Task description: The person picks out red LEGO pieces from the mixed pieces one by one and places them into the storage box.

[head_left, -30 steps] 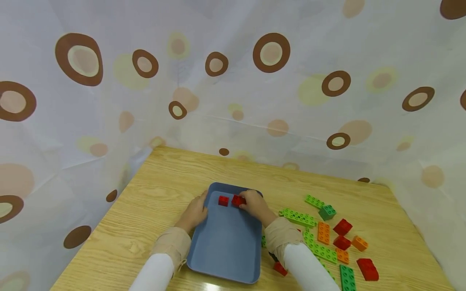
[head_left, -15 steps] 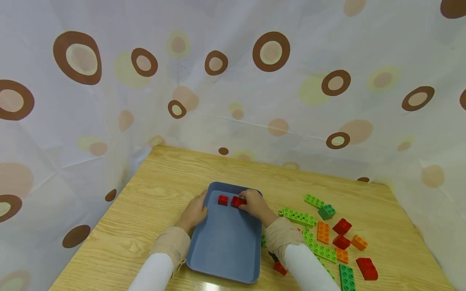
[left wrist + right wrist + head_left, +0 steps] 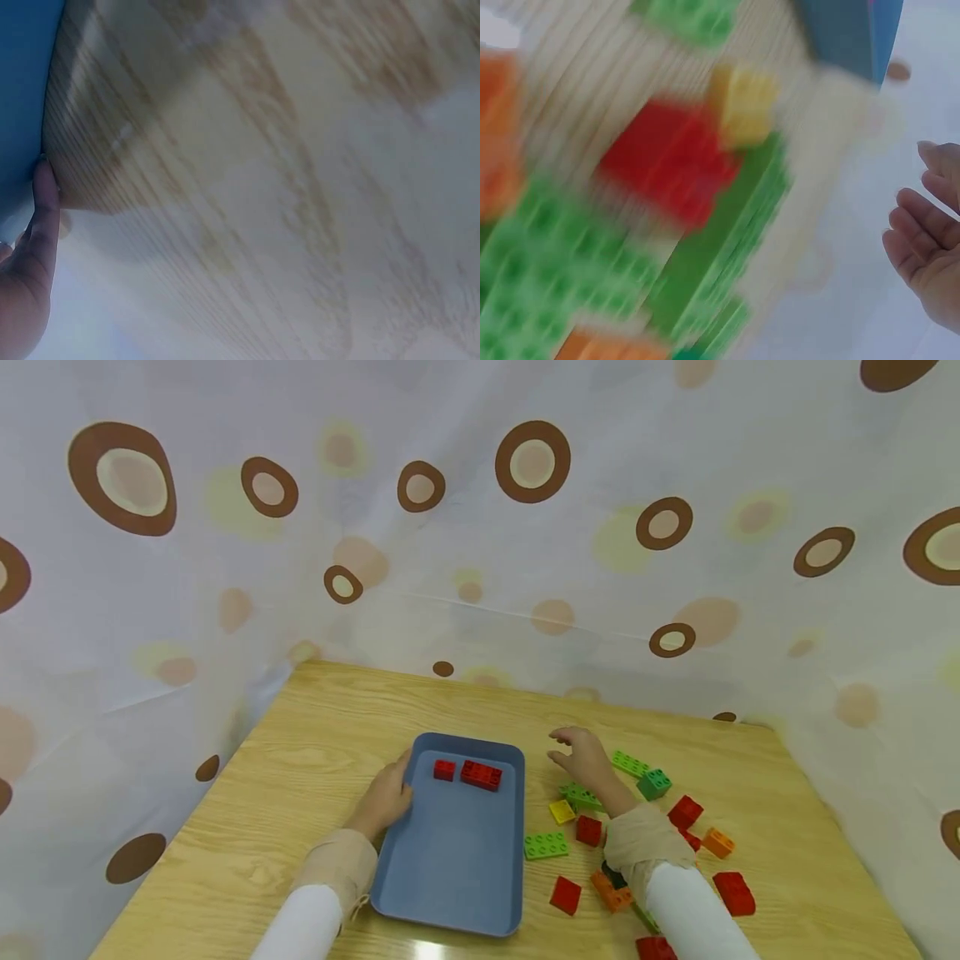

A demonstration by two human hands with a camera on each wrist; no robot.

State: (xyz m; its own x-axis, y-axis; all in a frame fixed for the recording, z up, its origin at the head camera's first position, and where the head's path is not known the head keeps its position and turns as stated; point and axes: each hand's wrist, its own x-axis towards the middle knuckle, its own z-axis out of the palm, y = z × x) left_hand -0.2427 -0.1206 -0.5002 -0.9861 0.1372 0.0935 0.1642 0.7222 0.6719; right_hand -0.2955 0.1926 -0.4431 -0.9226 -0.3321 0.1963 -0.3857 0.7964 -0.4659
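A blue-grey tray (image 3: 450, 852) lies on the table with a small red brick (image 3: 444, 769) and a longer red brick (image 3: 481, 775) near its far end. My left hand (image 3: 385, 797) grips the tray's left edge; the left wrist view shows the hand (image 3: 34, 262) at the tray's side (image 3: 22, 90). To the right of the tray, my right hand (image 3: 588, 760) hangs above the table with its fingers loosely bent and nothing in them. In the right wrist view the hand (image 3: 934, 240) appears at the right edge, away from the blurred bricks.
Right of the tray lie loose bricks: a yellow one (image 3: 562, 812), a light green one (image 3: 547, 846), red ones (image 3: 566, 895), orange ones (image 3: 718, 843) and a dark green one (image 3: 654, 784). My right forearm covers some. A patterned sheet (image 3: 480, 527) hangs behind the table.
My right hand has let go of the longer red brick in the tray and moved right, out over the table. The left hand keeps its hold. The head view has shifted slightly right.
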